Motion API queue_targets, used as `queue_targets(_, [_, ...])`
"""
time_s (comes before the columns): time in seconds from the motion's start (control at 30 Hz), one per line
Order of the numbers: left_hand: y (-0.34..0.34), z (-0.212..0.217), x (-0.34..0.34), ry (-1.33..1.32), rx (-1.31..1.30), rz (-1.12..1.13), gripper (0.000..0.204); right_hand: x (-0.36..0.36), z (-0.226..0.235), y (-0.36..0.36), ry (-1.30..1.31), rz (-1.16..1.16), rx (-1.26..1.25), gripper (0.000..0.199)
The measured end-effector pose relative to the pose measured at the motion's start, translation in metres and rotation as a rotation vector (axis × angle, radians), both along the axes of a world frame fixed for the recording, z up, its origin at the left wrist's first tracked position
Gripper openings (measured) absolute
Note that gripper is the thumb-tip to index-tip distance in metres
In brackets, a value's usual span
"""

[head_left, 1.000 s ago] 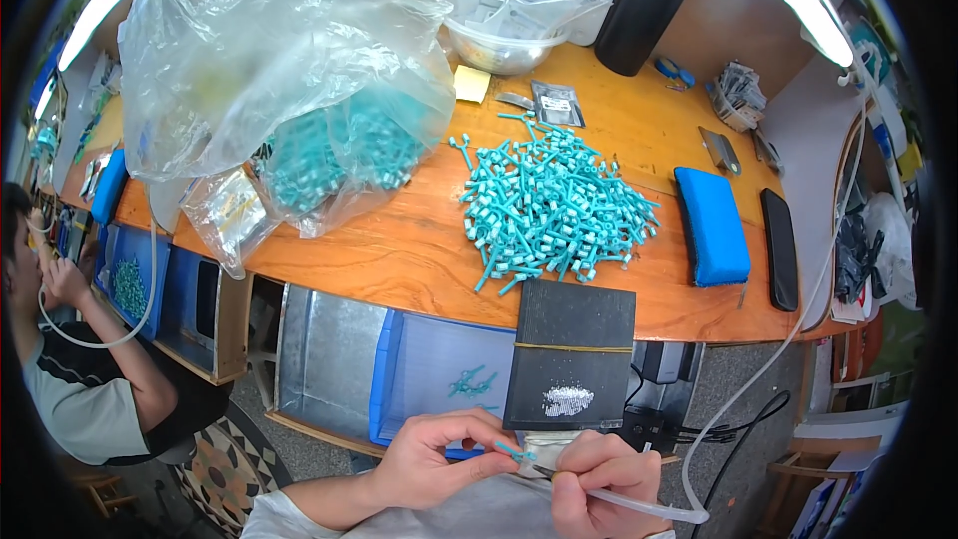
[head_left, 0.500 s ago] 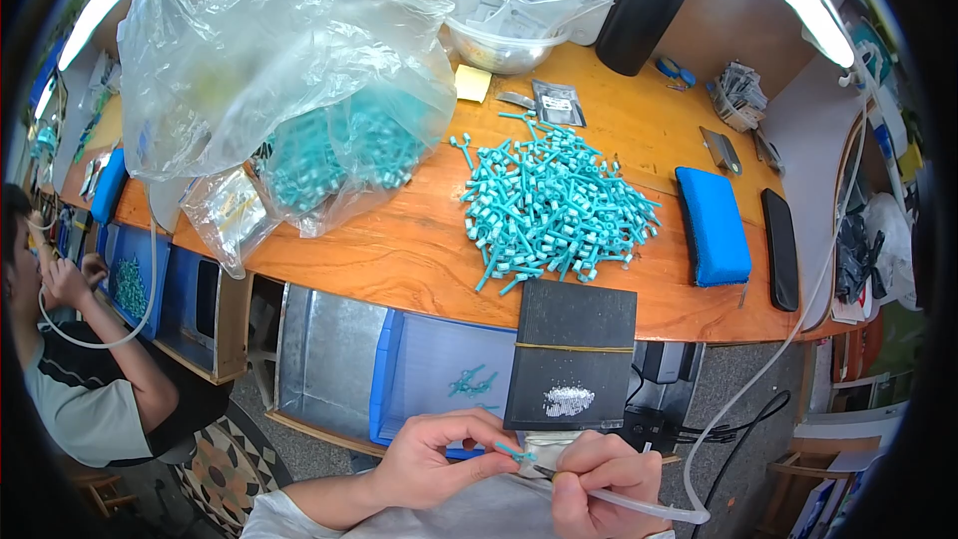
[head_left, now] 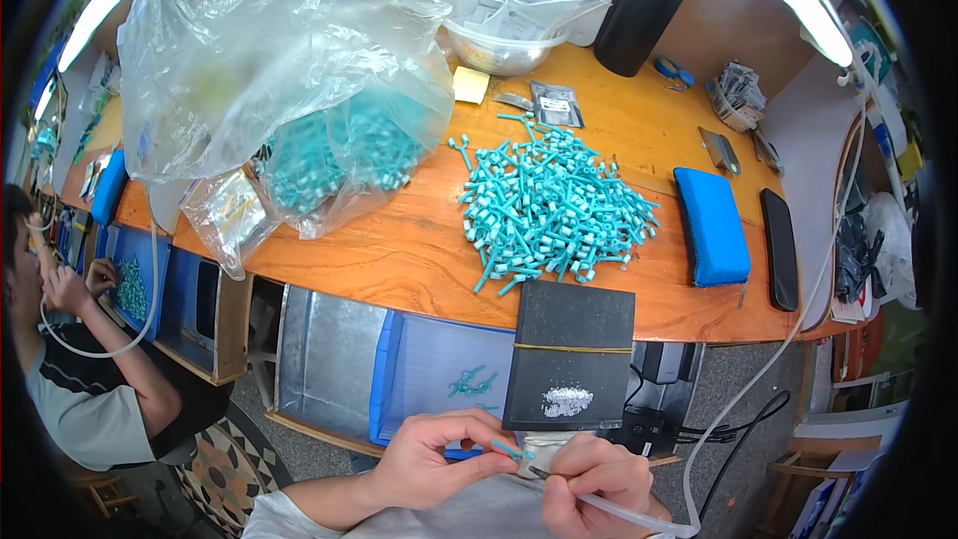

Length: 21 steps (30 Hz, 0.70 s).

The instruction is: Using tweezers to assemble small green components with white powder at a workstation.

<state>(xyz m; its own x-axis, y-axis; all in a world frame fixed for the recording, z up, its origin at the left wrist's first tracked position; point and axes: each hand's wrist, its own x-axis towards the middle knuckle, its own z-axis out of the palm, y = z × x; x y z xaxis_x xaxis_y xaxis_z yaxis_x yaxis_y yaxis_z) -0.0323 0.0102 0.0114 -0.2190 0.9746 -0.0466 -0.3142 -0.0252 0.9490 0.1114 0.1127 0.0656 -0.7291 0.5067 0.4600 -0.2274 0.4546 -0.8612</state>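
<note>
At the near edge, my left hand (head_left: 429, 464) pinches a small teal stick-like plastic piece (head_left: 507, 450) between thumb and fingers. My right hand (head_left: 602, 484) grips a thin pen-like tool (head_left: 540, 473) with a dark tip, joined to a pale flexible hose (head_left: 639, 517). The tip is close beside the teal piece; whether they touch I cannot tell. Just beyond my hands, a black slab (head_left: 574, 317) with a rubber band around it juts over the table edge, carrying a patch of tiny whitish shiny grains (head_left: 568, 400).
A heap of teal pieces (head_left: 554, 205) lies on the wooden table (head_left: 399, 274). Left stand a large clear bag (head_left: 269, 60) of more pieces and, below, a blue tray (head_left: 429, 349) holding several. A blue pad (head_left: 712, 227) and black phone (head_left: 779, 250) lie right. A co-worker (head_left: 95, 359) sits left.
My right hand has shifted slightly left with the tool, and the hose bend has dropped lower. My left hand stays nearly still. One of the co-worker's hands has moved toward their tray.
</note>
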Motion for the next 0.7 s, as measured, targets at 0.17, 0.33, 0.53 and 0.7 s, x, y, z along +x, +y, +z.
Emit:
queue_targets(0.17, [0.001,0.002,0.0,-0.026,-0.029,-0.019,0.012,0.003,0.006,0.002,-0.003,0.004,-0.039,0.016])
queue_targets(0.33, [0.001,-0.002,0.002,-0.041,0.035,0.008,0.012,0.007,0.012,0.009,0.019,-0.041,-0.096,0.017])
queue_targets(0.53, [-0.001,0.004,-0.001,-0.101,-0.076,-0.038,0.014,-0.001,0.001,0.011,-0.127,-0.251,0.039,0.023])
queue_targets(0.7, [-0.001,-0.001,0.002,-0.06,0.0,-0.011,0.011,-0.002,0.002,0.01,-0.15,-0.254,0.046,0.023])
